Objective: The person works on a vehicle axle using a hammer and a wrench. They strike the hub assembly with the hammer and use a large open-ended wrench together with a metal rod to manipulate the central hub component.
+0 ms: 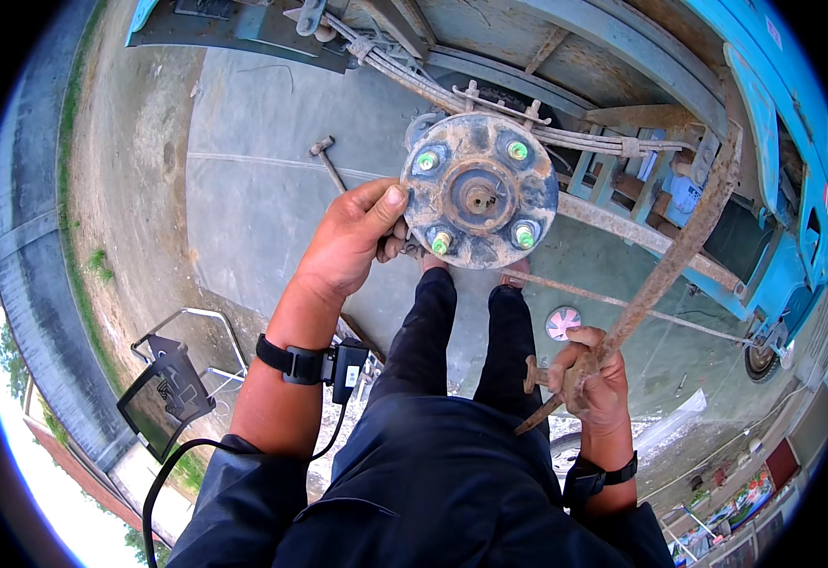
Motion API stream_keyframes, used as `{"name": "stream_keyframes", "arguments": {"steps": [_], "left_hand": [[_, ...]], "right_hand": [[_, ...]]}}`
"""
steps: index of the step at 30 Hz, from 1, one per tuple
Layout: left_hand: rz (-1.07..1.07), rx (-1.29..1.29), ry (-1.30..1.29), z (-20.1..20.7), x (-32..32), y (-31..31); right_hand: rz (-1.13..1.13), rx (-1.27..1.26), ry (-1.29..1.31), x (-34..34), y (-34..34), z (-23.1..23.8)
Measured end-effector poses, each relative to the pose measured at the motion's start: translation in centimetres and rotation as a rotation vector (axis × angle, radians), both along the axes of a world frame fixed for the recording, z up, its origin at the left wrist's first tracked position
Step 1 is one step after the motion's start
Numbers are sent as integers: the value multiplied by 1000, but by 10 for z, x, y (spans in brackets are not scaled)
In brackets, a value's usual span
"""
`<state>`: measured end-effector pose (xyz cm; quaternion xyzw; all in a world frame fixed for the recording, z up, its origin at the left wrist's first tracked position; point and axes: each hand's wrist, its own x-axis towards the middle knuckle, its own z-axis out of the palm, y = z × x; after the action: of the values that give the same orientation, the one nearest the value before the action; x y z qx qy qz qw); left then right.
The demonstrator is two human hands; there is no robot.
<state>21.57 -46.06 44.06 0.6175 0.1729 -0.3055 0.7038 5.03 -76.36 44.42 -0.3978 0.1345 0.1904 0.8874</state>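
A round, greasy wheel hub with several bright green-tipped studs is mounted under the vehicle's leaf spring. My left hand is closed at the hub's left edge, thumb against the rim. Its other fingers curl behind, beside a small dark metal part I cannot make out. On the right, my right hand is wrapped round the lower part of a long rusty steel bar. The bar slants from the upper right down toward my legs. A short bolt-like piece sticks out beside my right fingers.
A hammer lies on the concrete left of the hub. Above stands the blue vehicle frame with a leaf spring. A metal-framed chair is at the left, a pink round object near my right foot. A thin rod crosses low.
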Motion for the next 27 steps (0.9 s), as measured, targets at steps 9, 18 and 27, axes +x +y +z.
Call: {"name": "stream_keyframes", "arguments": {"steps": [9,18,27], "left_hand": [[-10,13,-1,1,1,0],[-20,25,10,4,3,0],[-40,24,0,4,4,1]], "right_hand": [[-1,6,-4,-1,-1,-1],[5,-7,18,1,-2,0],[17,-10,0,7,0,1]]}}
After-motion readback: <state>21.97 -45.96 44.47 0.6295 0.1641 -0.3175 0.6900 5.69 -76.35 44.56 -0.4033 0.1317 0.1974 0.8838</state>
